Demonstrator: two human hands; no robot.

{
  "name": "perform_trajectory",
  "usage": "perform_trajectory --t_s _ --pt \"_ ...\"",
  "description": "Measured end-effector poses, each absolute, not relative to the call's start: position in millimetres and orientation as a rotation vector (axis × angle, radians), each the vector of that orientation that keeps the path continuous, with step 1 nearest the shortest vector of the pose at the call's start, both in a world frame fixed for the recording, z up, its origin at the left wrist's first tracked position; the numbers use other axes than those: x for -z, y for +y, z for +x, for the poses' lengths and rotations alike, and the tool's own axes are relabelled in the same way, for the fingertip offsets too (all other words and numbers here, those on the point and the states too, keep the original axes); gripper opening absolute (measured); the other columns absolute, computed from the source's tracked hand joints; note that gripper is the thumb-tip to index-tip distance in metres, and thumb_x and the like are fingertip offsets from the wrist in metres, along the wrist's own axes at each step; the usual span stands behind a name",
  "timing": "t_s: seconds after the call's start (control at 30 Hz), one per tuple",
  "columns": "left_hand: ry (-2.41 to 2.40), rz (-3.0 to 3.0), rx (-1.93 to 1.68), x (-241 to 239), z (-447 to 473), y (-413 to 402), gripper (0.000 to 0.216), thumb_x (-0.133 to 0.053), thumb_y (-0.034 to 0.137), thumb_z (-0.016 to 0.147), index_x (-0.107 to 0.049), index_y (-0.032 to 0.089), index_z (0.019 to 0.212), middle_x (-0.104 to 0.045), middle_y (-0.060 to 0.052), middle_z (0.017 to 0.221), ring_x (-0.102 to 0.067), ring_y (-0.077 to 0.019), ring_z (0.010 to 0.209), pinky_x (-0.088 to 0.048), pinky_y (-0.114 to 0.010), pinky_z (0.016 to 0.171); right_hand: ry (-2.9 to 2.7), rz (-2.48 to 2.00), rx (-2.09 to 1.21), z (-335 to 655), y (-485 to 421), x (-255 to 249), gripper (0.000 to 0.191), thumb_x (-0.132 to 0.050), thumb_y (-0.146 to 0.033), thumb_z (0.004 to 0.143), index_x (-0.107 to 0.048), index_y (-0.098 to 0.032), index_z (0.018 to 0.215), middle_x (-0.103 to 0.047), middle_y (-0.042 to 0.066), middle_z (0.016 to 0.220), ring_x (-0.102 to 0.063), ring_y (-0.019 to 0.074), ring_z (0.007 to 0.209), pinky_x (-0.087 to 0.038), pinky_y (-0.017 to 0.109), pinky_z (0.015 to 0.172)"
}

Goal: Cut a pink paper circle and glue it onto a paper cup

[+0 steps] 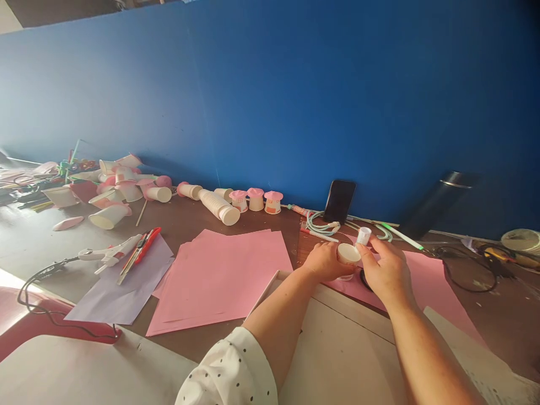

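Observation:
My left hand (pixel 323 260) is wrapped round a small white paper cup (pixel 348 253), whose round end faces up. Close beside it, my right hand (pixel 388 270) pinches a small white cylinder (pixel 363 235) between thumb and fingers; what kind of thing it is does not show clearly. Both hands are over a pink sheet (pixel 426 273) at the right. A dark ring-shaped item (pixel 365 279) lies partly hidden under the right hand.
Pink paper sheets (pixel 228 275) lie left of my arms. A glue gun (pixel 112 251) and a red utility knife (pixel 139 253) rest on lilac paper (pixel 126 298). Behind are stacked cups (pixel 215 205), pink-topped cups (pixel 255 199), a phone (pixel 340 201) and a dark bottle (pixel 439 202).

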State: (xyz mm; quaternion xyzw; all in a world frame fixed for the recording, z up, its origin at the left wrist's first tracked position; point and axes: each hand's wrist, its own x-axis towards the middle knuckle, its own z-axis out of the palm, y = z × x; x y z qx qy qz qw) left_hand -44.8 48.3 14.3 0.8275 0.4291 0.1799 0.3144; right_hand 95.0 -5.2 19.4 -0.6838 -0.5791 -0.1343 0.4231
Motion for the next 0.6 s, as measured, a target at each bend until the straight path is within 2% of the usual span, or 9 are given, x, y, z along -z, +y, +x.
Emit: perform_trajectory --t_s 0.3,0.43,0.6 --pt "1.114 2.178 -0.503 -13.4 -46.0 47.7 0.068 -0.06 0.063 0.068 -0.053 0.02 0.12 -0.062 -0.01 0.122 -0.053 -0.03 0.113 -0.046 -0.037 0.093 -1.56 -1.719 0.304 92.6 -13.7 -23.7 0.043 -0.045 -0.051 0.087 -0.072 -0.021 0.102 -0.07 0.011 0.088 -0.061 0.0287 0.082 -0.046 0.038 0.069" --pt "1.118 2.189 -0.487 -13.2 -46.5 47.9 0.064 -0.058 0.065 0.068 -0.055 0.02 0.112 -0.064 -0.01 0.113 -0.055 -0.0302 0.109 -0.048 -0.038 0.088 -1.51 -1.77 0.15 87.9 -17.8 -29.9 0.038 -0.05 -0.049 0.084 -0.071 -0.022 0.101 -0.071 0.009 0.089 -0.063 0.0267 0.081 -0.047 0.035 0.066" --pt "1.129 2.207 -0.469 -13.2 -46.5 48.1 0.06 -0.056 0.066 0.07 -0.055 0.02 0.108 -0.063 -0.01 0.115 -0.055 -0.03 0.11 -0.048 -0.037 0.088 -1.421 -1.832 -0.09 81.3 -22.3 -37.4 0.039 -0.054 -0.05 0.08 -0.071 -0.023 0.102 -0.073 0.006 0.085 -0.064 0.0242 0.076 -0.047 0.032 0.065"
